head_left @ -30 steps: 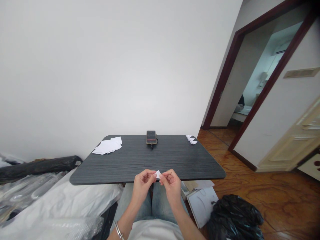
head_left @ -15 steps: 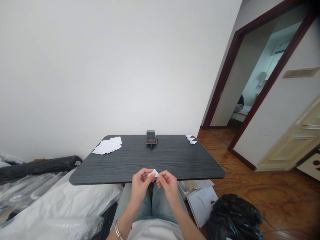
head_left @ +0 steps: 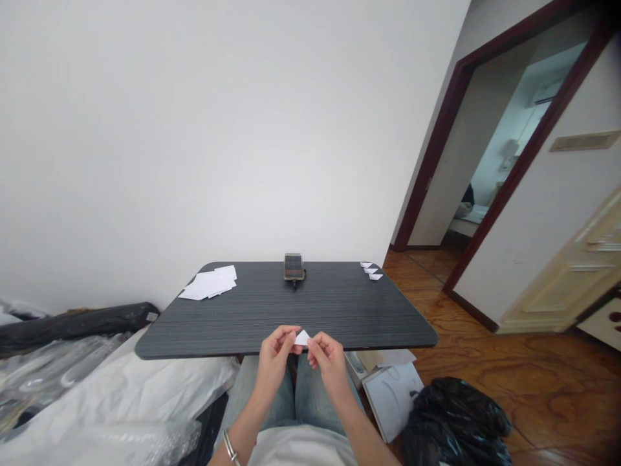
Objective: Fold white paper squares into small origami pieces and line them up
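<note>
A small piece of folded white paper (head_left: 301, 338), roughly triangular with its point up, is pinched at both ends between my hands. My left hand (head_left: 276, 353) grips its left corner with thumb and fingers. On the other side my right hand (head_left: 326, 355) is closed on the right corner. Both hands are at the front edge of the dark table (head_left: 291, 317), above my lap. Fingers cover the paper's ends.
White paper sheets (head_left: 208, 283) lie overlapping at the table's back left. A phone (head_left: 293, 266) stands at the back middle. Three small folded papers (head_left: 370, 270) sit at the back right. A black plastic bag (head_left: 456, 421) and a white paper bag (head_left: 394, 395) are on the floor.
My left hand has shifted slightly right, and the folded paper has turned a little, showing more of its white face. Everything else looks the same.
</note>
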Demonstrator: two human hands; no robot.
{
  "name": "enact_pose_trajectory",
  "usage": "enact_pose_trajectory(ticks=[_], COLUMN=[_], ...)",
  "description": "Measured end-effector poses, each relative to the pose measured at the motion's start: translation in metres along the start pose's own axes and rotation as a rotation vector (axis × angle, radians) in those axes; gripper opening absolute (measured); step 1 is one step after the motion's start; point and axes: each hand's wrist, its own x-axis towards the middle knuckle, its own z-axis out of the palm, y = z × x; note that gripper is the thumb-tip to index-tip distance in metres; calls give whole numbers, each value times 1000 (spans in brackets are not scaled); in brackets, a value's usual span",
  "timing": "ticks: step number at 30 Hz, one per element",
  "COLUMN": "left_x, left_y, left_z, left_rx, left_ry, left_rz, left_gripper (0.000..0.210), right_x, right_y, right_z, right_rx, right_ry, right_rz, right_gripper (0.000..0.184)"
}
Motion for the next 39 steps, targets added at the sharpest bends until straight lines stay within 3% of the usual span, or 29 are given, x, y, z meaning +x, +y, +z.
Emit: enact_pose_trajectory(ticks=[5,9,29,39], left_x=[2,4,3,3], left_y=[-4,-4,-2,-8], left_z=[-2,-4,-1,-3], left_rx=[4,-39,-128,-46], left_ry=[-17,8,20,46], left_rz=[31,12,-39,-50], left_gripper=[19,19,20,17], right_x=[4,4,3,3], right_y=[2,4,5,3], right_z=[-3,-3,-1,-3], right_rx=[35,63,88,115], right_ry=[5,19,3,38], right_rz=[23,23,-10,-1], right_gripper=[28,16,22,19])
